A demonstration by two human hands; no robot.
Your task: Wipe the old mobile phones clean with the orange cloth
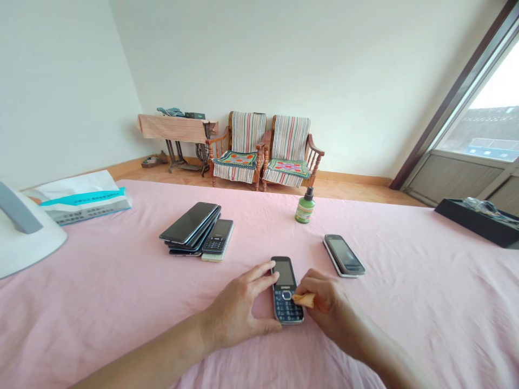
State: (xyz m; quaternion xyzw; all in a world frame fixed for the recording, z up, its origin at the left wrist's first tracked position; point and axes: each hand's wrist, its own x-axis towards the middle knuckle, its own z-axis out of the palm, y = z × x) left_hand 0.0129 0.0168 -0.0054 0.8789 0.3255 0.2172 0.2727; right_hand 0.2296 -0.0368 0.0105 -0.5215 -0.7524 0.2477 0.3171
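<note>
A dark blue keypad phone lies face up on the pink cloth, its screen toward the far side. My left hand rests along the phone's left side, fingers apart, with fingertips on the screen's left edge and the thumb by the lower left corner. Pinched in my right hand is a small folded yellow-orange cloth, which touches the keypad's right side near the round centre button.
Stacked phones and a keypad phone sit left of centre. Two stacked phones lie at right. Behind stands a green bottle. A tissue pack, a white object and a black box flank them.
</note>
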